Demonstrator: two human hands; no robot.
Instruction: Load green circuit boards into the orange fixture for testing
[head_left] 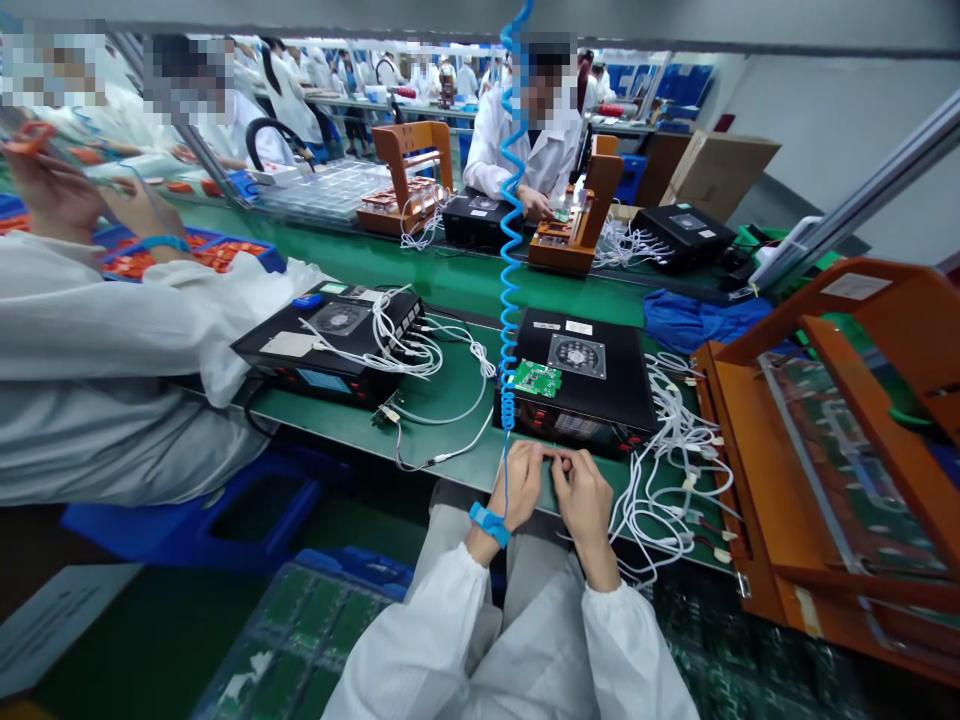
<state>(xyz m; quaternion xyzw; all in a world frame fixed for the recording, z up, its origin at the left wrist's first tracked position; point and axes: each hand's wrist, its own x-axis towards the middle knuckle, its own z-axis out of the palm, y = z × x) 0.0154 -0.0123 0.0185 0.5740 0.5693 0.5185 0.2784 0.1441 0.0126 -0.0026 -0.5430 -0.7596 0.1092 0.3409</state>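
My left hand (519, 487) is at the bench edge, its fingers closed and meeting those of my right hand (583, 492). Both sets of fingertips pinch together in front of a black test box (607, 395); whatever lies between them is too small to make out. A green circuit board (537, 378) rests on the front left of the box's top. Around my left wrist sits a blue wrist strap (489, 524), from which a thin cord rises to a blue coiled cord (512, 250) hanging from above.
White cables (667, 480) lie tangled beside an orange test fixture (810, 480) on the right. Another black box (330, 340) with plugged-in cables stands left, near a co-worker's sleeve (112, 310). A plastic tray (300, 630) of green boards sits below. Across the bench another person works.
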